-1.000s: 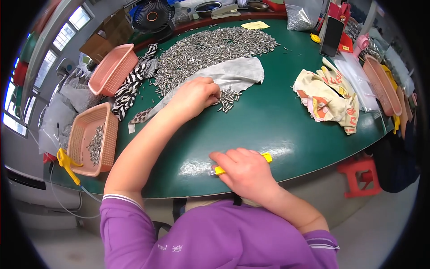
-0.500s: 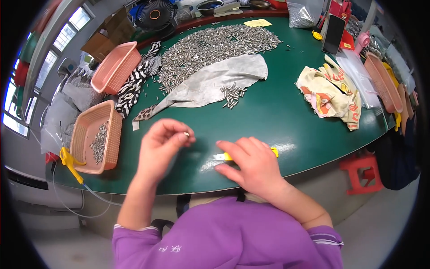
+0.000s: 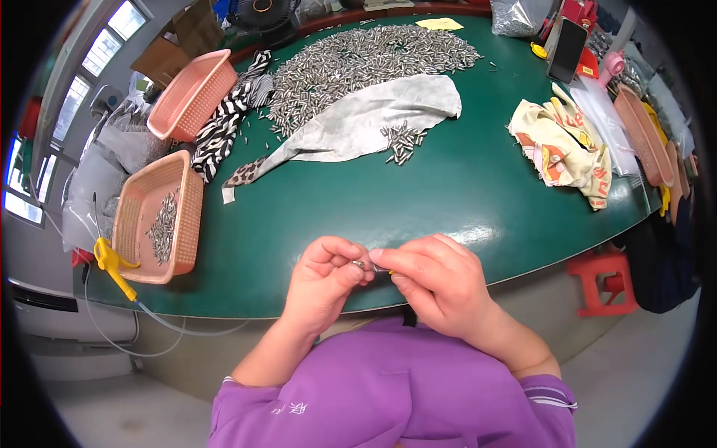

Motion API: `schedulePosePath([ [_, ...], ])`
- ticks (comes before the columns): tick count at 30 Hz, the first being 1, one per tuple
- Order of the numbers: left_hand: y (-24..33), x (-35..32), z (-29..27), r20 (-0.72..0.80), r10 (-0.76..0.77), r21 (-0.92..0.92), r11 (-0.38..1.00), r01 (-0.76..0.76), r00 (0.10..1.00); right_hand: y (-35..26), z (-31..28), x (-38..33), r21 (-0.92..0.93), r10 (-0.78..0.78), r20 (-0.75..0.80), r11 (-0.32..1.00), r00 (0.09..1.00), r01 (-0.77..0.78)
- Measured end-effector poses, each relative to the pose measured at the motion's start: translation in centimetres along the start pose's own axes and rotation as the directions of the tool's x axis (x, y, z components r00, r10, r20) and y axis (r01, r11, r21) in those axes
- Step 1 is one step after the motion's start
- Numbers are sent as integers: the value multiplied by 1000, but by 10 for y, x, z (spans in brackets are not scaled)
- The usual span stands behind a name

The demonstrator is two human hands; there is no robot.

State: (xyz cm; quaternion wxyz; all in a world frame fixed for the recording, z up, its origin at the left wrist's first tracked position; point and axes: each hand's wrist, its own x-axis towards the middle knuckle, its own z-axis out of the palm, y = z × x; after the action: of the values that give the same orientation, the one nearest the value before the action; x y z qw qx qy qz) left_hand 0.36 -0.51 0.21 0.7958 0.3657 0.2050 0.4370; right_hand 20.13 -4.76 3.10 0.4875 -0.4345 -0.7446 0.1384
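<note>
My left hand (image 3: 320, 285) pinches a small silver metal pin (image 3: 359, 264) between thumb and fingers, above the table's near edge. My right hand (image 3: 447, 278) is closed on what looks like a yellow utility knife, mostly hidden in the grip; its metal end (image 3: 377, 268) points left, close against the pin. The two hands' fingertips nearly meet, so actual contact cannot be told. Farther off, a small heap of similar pins (image 3: 402, 142) lies at the edge of a grey-white cloth (image 3: 358, 123). Behind the cloth spreads a large pile of pins (image 3: 373, 63).
On the left are a pink basket (image 3: 190, 213) holding pins, another pink basket (image 3: 196, 97), a zebra-striped cloth (image 3: 224, 134) and a yellow air gun (image 3: 112, 265) with its hose. A printed cloth (image 3: 560, 149) and a phone (image 3: 567, 51) are on the right; a red stool (image 3: 603, 284) stands below.
My right hand has picked the yellow utility knife up off the table and drawn nearer. My left hand has moved right and nearer with the pin, bringing the hands together.
</note>
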Motion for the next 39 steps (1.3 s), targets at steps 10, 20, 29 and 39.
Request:
schedulePosePath([
  [10, -4, 1, -3, 23, 54, 30, 998, -54, 998, 2, 5, -1, 9, 3, 13, 1000, 1000, -3],
  [20, -4, 1, 0, 37, 91, 32, 995, -92, 995, 1, 8, -4, -29, 16, 15, 999, 1000, -16],
  [29, -3, -2, 2, -10, 35, 164, 986, -33, 999, 4, 3, -2, -424, -172, -18, 893, 985, 148],
  [39, -4, 0, 2, 9, 90, 101, 991, -91, 996, 3, 7, -6, -77, -21, -26, 997, 999, 19],
])
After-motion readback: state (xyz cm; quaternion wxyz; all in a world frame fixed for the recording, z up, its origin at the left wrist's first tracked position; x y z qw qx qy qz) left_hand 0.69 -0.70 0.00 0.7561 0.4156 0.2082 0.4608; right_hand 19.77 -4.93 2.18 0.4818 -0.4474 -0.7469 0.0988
